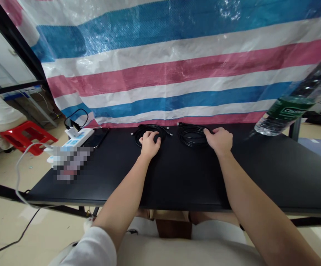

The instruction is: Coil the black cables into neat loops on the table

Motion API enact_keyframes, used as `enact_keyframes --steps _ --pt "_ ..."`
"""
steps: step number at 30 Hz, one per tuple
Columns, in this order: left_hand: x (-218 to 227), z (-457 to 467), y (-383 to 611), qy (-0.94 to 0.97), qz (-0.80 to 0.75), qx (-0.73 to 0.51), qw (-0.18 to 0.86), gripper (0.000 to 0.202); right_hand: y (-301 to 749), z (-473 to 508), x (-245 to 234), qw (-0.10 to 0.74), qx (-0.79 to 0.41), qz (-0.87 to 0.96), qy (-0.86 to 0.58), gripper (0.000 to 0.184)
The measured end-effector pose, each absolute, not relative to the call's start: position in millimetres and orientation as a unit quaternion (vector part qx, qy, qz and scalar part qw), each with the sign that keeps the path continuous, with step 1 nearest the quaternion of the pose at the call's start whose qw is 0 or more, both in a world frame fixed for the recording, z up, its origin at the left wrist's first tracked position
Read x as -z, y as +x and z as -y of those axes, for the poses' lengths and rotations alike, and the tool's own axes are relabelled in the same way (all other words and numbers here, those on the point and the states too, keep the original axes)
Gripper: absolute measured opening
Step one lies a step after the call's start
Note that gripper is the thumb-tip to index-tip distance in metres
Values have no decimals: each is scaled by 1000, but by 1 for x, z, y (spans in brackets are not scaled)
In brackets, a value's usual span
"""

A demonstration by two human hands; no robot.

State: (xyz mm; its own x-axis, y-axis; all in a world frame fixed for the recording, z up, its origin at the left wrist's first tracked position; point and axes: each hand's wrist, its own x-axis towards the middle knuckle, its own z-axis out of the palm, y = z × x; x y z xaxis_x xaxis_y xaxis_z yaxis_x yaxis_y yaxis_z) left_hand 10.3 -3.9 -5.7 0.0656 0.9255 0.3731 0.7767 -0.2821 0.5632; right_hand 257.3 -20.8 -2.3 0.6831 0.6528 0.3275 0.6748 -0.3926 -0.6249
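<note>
Two coiled black cables lie side by side at the far edge of the black table [177, 177]. My left hand [149, 143] rests on the left coil [160, 130], its fingers curled over the loops. My right hand [219, 140] rests at the right side of the right coil [190, 135], fingers bent and touching its loops. The plug ends of both coils show between and beside them.
A white power strip [76, 139] with a plugged charger and a dark phone [97, 137] lie at the table's left. A clear water bottle with a green label [293, 107] stands at the right. A striped tarp [177, 62] hangs behind. A red stool [24, 135] stands on the floor at left.
</note>
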Motion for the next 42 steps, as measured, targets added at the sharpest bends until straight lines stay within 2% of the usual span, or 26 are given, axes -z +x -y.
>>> enact_keyframes --steps 4,10,14,19,23,29,33,35,38,40,42 --pt "2 8 9 677 -623 -381 92 27 256 26 -8 344 -67 371 -860 24" --pt "0 8 5 644 -641 -404 103 23 259 28 -12 341 -102 319 -878 12" --pt "2 7 5 646 -640 -401 113 22 268 22 -3 427 -96 346 -830 4" --pt "3 6 5 648 -622 -416 141 22 265 13 7 542 -46 406 -735 22" --pt "5 8 7 679 -527 -462 217 27 257 14 11 562 10 458 -689 28" --pt "11 12 21 643 -384 -501 434 30 245 26 8 499 84 568 -649 30" --pt "13 14 29 635 -380 -479 472 25 232 30 4 495 83 592 -631 35" --pt "13 13 29 627 -387 -475 481 16 230 29 4 522 81 593 -607 35" --pt "11 8 25 582 -414 -510 480 9 238 24 7 615 86 563 -544 41" --pt "9 3 20 537 -424 -553 475 21 253 20 8 667 86 498 -547 44" --pt "5 0 13 491 -413 -591 488 34 271 16 9 669 75 417 -610 38"
